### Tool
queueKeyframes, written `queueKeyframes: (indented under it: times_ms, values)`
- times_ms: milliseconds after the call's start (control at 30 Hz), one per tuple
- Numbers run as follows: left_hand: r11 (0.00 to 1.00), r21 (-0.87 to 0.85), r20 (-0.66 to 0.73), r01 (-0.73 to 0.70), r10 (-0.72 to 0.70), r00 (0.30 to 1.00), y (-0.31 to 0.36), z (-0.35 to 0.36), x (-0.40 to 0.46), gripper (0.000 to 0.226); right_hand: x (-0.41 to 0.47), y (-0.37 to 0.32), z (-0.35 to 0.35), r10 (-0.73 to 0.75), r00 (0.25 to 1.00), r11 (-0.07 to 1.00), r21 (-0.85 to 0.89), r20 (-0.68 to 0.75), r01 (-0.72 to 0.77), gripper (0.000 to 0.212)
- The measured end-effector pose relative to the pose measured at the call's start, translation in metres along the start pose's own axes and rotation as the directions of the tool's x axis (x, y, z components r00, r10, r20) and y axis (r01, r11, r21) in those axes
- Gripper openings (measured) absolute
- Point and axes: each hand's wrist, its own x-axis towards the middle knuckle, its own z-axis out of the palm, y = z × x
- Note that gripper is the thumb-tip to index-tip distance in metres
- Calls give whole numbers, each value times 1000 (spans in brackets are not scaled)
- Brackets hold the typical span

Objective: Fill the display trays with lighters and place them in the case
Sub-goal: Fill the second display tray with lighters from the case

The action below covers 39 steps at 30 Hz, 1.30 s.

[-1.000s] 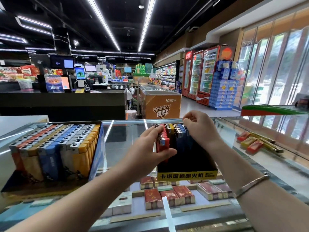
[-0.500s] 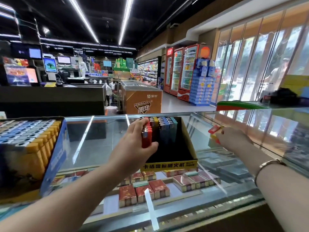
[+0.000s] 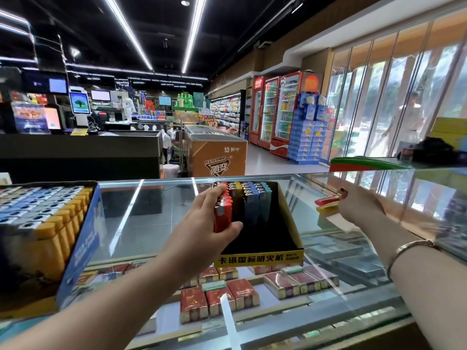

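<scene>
Head view: left hand (image 3: 214,223) has its fingers curled over the tops of the red lighters (image 3: 223,213), thumb under the front one, gripping that row inside the black tray (image 3: 285,223). Tray sits on the glass case (image 3: 141,213), partly filled (red, yellow, blue, teal rows). Right hand (image 3: 358,207), out to the right over the glass, pinches what looks like a red and a yellow lighter (image 3: 328,204), blurred. Full blue tray (image 3: 83,238) far left.
</scene>
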Motion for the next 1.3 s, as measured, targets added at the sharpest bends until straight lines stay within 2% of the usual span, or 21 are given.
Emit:
queueKeyframes:
  times_ms: [67,200,367,467,600,633,767,833,900,1033,1133,1233,1300]
  values:
    - [1000,7,2,-7,7,1000,1,-1,0,65,0,1,3,-108,994,994,-15,-12,108,33]
    - [1000,5,10,-12,12,1000,0,-2,1,68,0,-1,14,-292,935,881,-324,200,345,33]
    - [1000,10,13,-23,23,1000,0,-2,2,65,7,-6,18,-357,896,777,-447,265,443,10]
    - [1000,-10,18,-16,16,1000,0,-3,2,66,8,-8,17,-363,896,786,-434,254,441,12]
    - [1000,4,21,-23,22,1000,1,-3,2,68,6,-7,16,-366,930,834,-433,29,341,18]
    - [1000,9,20,-26,26,999,1,-3,2,68,6,-6,17,-365,931,830,-450,9,330,20]
    - [997,57,1,-44,44,999,3,-4,2,64,16,-4,23,-331,937,825,-449,108,343,31]
    - [986,150,-18,-70,74,997,2,-4,2,64,24,-6,22,-305,936,843,-406,178,352,23]
    - [967,235,-26,-100,109,994,3,-5,3,63,28,-9,22,-286,931,826,-433,228,360,10]
    - [945,313,-14,-94,103,995,7,-10,5,62,27,-16,22,-327,916,752,-522,233,402,10]
    - [912,403,-12,-82,94,995,11,-16,5,61,24,-19,20,-308,916,811,-433,258,394,8]
    - [865,496,-3,-81,95,995,14,-22,5,61,15,-26,26,-301,935,845,-401,190,353,12]
    - [845,529,12,-80,86,996,16,-27,4,57,6,-38,32,-335,940,877,-343,68,338,11]
